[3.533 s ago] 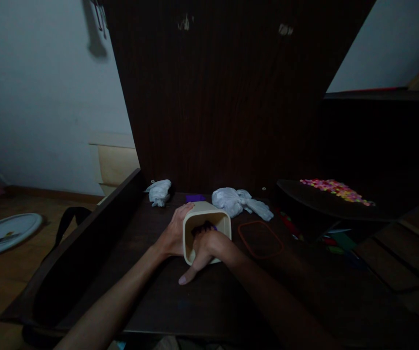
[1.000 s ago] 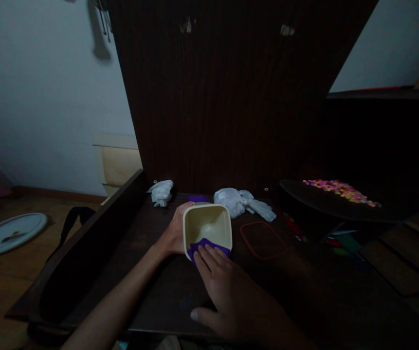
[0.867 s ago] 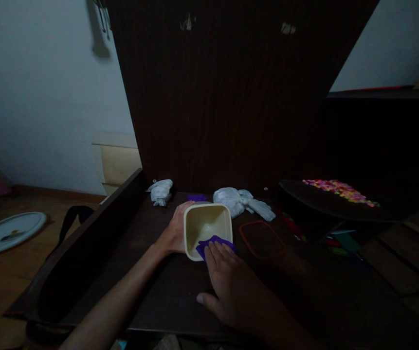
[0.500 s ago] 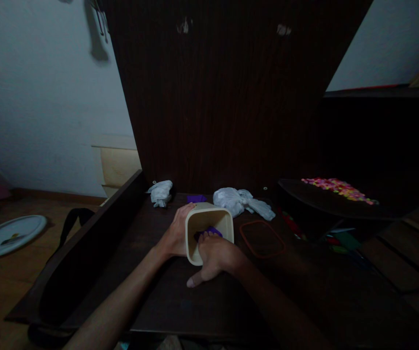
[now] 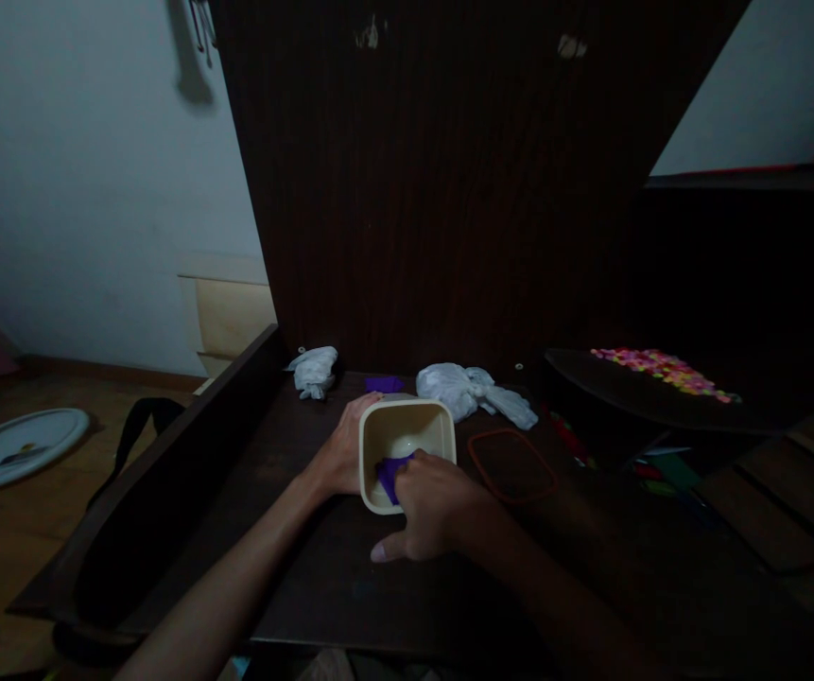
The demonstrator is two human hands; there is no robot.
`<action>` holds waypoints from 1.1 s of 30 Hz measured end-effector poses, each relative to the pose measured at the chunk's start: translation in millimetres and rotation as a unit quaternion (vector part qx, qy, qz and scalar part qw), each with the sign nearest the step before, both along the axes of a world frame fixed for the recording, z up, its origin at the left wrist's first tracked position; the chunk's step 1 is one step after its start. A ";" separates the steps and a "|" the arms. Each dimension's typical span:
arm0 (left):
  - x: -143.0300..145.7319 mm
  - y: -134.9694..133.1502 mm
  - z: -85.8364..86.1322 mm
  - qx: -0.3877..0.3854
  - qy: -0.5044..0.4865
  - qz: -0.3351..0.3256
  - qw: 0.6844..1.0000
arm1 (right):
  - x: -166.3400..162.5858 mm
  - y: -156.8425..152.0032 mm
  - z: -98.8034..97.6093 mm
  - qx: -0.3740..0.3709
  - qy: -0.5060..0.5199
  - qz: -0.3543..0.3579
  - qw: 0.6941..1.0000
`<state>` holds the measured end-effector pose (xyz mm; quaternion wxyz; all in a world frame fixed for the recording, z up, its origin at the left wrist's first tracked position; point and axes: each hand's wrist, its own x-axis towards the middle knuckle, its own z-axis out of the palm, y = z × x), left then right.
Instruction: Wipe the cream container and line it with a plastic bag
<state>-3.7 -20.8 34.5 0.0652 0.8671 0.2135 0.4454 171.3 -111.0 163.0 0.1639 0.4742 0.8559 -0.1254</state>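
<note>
Cream plastic, square and open-topped: a container [image 5: 407,449] sits on the dark wooden worktop [image 5: 293,567] in front of me, tipped slightly toward me so its pale inside shows. My left hand [image 5: 339,454] wraps around its left wall, fingers curled over the far corner and thumb side against the near one, steadying it. My left forearm runs in from the lower left, low over the worktop.

My right hand [image 5: 429,503] is curled over the container's near rim, its fingers bent down inside and closed on a purple cloth [image 5: 388,473], which presses against the inner near wall. The thumb sticks out to the left, its tip resting on the worktop just below the container. My right forearm comes in from the lower right and is hard to make out in the dim light.

Just right of the container lies a thin reddish-brown rounded ring [image 5: 512,465], flat on the worktop. Behind the container are two knotted white plastic bags, a small one [image 5: 313,369] to the left and a larger one [image 5: 467,392] to the right, with a small purple piece [image 5: 384,383] between them. A tall dark wood panel [image 5: 435,189] stands behind.
</note>
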 end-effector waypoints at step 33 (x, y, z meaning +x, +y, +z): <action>1.4 -5.9 -5.2 0.000 -0.015 0.012 1.000 | -14.3 9.5 -43.6 -0.061 0.228 0.009 0.972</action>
